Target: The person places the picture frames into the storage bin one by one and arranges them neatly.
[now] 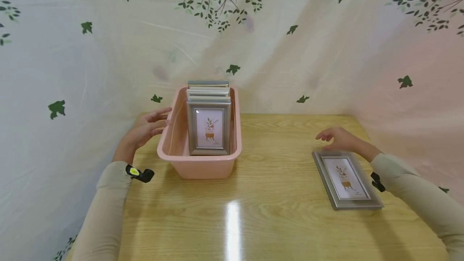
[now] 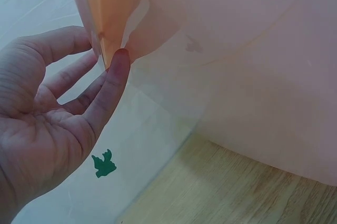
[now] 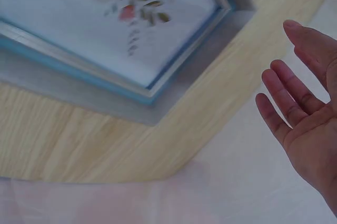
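A pink plastic bin [image 1: 203,168] stands on the table, with several silver picture frames [image 1: 227,132] upright in it, one behind another. The front one shows a potted plant print. At the bin's left side, my left hand [image 1: 143,130] touches the rim with its fingertips; its fingers are fairly straight in the left wrist view. To the right, another silver picture frame [image 1: 328,180] lies flat, face up. Over its far edge hovers my right hand [image 1: 340,139], fingers loosely bent and holding nothing. The right wrist view shows that palm [image 3: 316,150] apart from the frame.
The light wood table [image 1: 275,196] reaches back to a pale curtain [image 1: 275,71] printed with leaves and birds. Each wrist carries a black strap-on camera, such as the left one [image 1: 145,175]. The bin stands near the table's back edge.
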`<act>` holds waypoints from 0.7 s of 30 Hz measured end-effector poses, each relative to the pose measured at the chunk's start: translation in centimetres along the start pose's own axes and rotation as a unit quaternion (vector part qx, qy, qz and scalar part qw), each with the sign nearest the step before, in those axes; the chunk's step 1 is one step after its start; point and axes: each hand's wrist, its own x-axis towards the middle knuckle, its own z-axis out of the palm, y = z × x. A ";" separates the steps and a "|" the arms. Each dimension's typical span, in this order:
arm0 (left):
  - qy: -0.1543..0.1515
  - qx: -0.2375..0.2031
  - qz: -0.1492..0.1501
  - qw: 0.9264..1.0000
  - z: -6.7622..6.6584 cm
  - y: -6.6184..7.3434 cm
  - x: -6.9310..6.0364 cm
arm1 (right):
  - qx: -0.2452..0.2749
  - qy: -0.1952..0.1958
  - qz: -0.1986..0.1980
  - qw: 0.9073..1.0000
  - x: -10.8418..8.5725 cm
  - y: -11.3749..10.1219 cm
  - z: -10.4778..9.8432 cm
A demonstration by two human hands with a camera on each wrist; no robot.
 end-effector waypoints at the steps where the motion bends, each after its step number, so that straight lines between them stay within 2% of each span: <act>1: 0.001 -0.005 0.001 1.000 0.0 0.0 0.0 | -0.004 -0.005 -0.001 1.000 -0.4 0.5 0.1; 6: -0.003 -0.021 0.005 1.000 0.0 0.0 0.0 | -0.003 -0.014 -0.003 1.000 -1.8 2.6 0.8; 12: -0.006 -0.025 0.010 1.000 0.0 0.1 -0.1 | 0.005 -0.023 0.030 0.999 -2.9 4.1 1.4; 21: -0.003 -0.001 -0.007 1.000 0.1 0.2 -0.1 | 0.024 -0.025 0.050 0.998 -3.3 6.3 1.9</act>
